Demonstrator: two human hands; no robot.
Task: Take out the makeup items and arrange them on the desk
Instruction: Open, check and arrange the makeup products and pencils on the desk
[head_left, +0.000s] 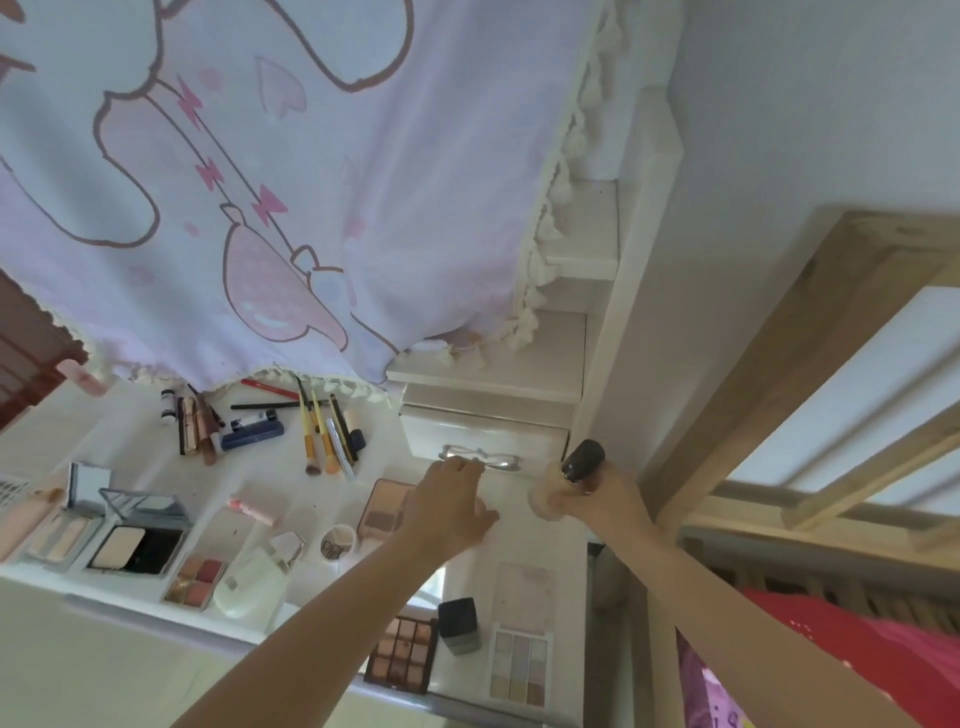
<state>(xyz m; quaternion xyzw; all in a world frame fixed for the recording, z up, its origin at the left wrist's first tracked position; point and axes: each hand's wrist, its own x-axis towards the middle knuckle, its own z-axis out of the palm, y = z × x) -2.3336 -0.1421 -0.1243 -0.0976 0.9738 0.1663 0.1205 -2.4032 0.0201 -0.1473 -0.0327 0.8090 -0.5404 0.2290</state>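
While gripped — drawer handle (480, 460), bottle (569, 480).

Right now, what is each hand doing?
Left hand: fingers on the drawer handle, gripping it.
Right hand: holding a dark-capped bottle.

Lilac curtain (291, 171) with pink bows and brown-outlined cartoons; white desk (130, 431); beige bottle (558, 493), dark cap; red sleeve (852, 644).
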